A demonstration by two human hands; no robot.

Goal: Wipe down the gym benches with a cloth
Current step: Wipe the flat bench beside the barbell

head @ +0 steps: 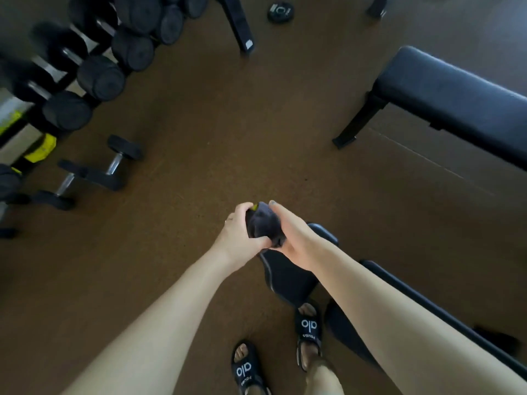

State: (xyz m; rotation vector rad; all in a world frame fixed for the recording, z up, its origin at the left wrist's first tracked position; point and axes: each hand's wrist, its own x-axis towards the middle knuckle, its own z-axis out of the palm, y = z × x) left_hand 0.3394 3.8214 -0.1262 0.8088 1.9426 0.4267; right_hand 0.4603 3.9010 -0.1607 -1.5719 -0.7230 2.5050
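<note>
2 hands (268, 238) — cloth (263, 223) between

1. The flat bench (456, 101) is cut off by the right edge.
2. The near bench (288, 277) is partly hidden behind the right hand (291, 238).
3. The dumbbell rack (85, 61) is blurred and leaves the left edge.

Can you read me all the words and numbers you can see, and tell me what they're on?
"alo" on the strap of the left sandal.
"alo" on the strap of the right sandal.
Small white word under each "alo": too blurred to read.
Marking on the weight plate on the floor: too blurred to read.
Pale label on the rack leg: too small to read.
</note>
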